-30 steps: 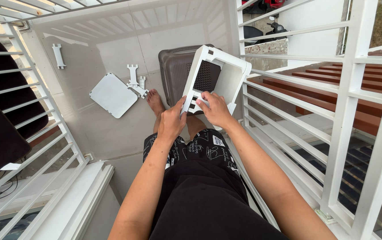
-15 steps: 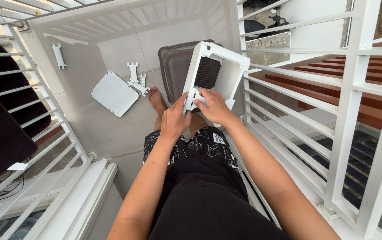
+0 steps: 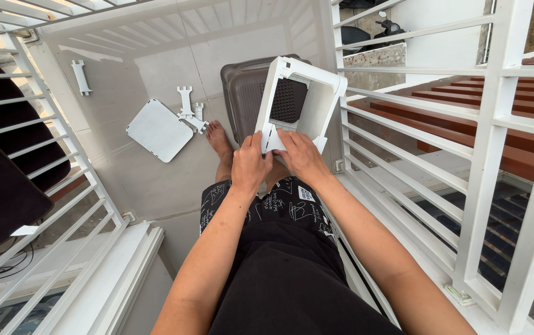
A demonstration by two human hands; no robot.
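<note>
on a railed balcony, both hands' grip closed on white plastic frame [image 3: 298, 99], left hand [image 3: 249, 166], right hand [image 3: 302, 156], grey bin [image 3: 242, 93] beneath

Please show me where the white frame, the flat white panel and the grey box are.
white frame [image 3: 328, 93], head view, on its right side wall.
flat white panel [image 3: 158, 130], head view, on its middle.
grey box [image 3: 242, 93], head view, on its left side.

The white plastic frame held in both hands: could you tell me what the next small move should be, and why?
Probably press the small white piece home with both thumbs. Both the left hand and right hand already pinch it at the lower edge of the white plastic frame, tilted above the grey crate.
</note>
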